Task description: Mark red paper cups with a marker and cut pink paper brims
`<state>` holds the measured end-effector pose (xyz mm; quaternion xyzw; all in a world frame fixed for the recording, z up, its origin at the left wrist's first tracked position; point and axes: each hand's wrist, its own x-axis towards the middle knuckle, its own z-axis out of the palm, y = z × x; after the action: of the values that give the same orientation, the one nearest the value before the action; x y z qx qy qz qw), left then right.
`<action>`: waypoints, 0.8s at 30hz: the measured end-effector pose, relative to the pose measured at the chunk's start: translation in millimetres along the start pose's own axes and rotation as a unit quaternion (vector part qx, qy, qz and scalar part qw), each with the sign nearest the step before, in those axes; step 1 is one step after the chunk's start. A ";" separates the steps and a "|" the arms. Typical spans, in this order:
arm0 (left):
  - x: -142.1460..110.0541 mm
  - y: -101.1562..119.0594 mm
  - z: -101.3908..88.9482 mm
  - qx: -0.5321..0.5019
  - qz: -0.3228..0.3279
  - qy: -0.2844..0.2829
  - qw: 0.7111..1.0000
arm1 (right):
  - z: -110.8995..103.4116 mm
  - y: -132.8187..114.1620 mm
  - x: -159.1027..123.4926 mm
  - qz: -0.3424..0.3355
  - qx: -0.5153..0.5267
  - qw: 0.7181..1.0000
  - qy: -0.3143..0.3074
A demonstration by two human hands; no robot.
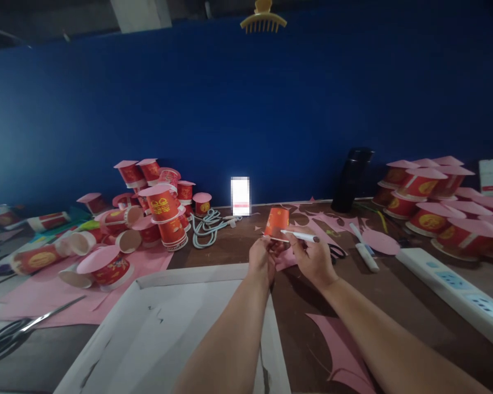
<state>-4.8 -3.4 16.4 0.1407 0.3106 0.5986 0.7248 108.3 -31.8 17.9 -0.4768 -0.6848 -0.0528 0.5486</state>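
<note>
A red paper cup (276,221) with gold print is held upside down, its wide rim downward, above the middle of the table. My left hand (263,257) grips the cup near its rim, the fingers partly hidden behind the wrist. In my right hand (315,261) is a white marker (299,236), pinched between thumb and fingers, its tip pointing left at the cup's side. Whether the tip touches the cup I cannot tell. Behind the right hand, dark scissor handles (336,251) show in part among pink scraps (322,227).
Red cups with pink discs pile up at left (160,205) and right (425,183). A white box lid (156,317) lies in front, scissors (20,331) at far left. Nearby are a cable (207,230), black bottle (352,180), glue stick (367,257) and power strip (447,290).
</note>
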 end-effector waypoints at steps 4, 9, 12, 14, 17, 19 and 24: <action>8.0 -6.5 -7.0 0.000 0.029 -0.033 0.999 | 1.0 -1.2 -0.5 0.007 -0.005 1.000 -0.017; 6.5 -7.3 -6.9 0.004 0.043 -0.039 0.998 | 2.4 -2.5 0.2 -0.008 0.003 1.000 -0.016; 5.1 -6.5 -5.6 0.024 0.050 -0.042 0.998 | 3.0 -1.8 0.7 -0.001 -0.001 1.000 -0.011; 5.5 -6.7 -5.5 0.028 0.062 -0.034 0.997 | 3.4 -1.4 0.8 0.005 -0.006 1.000 -0.018; 7.1 -8.0 -5.8 0.030 0.074 -0.024 0.996 | 3.7 -1.7 1.0 0.001 0.002 1.000 -0.024; 7.6 -9.1 -5.5 0.043 0.077 -0.022 0.996 | 3.8 -2.3 1.2 -0.005 0.010 1.000 -0.019; 4.6 -9.1 -2.6 0.031 0.089 -0.019 0.995 | 2.4 -3.8 0.0 0.012 -0.005 0.999 -0.031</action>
<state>1.2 -1.6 8.0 0.2010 0.3015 0.6481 0.6698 104.0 -32.5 18.7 -0.4888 -0.6953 -0.0347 0.5258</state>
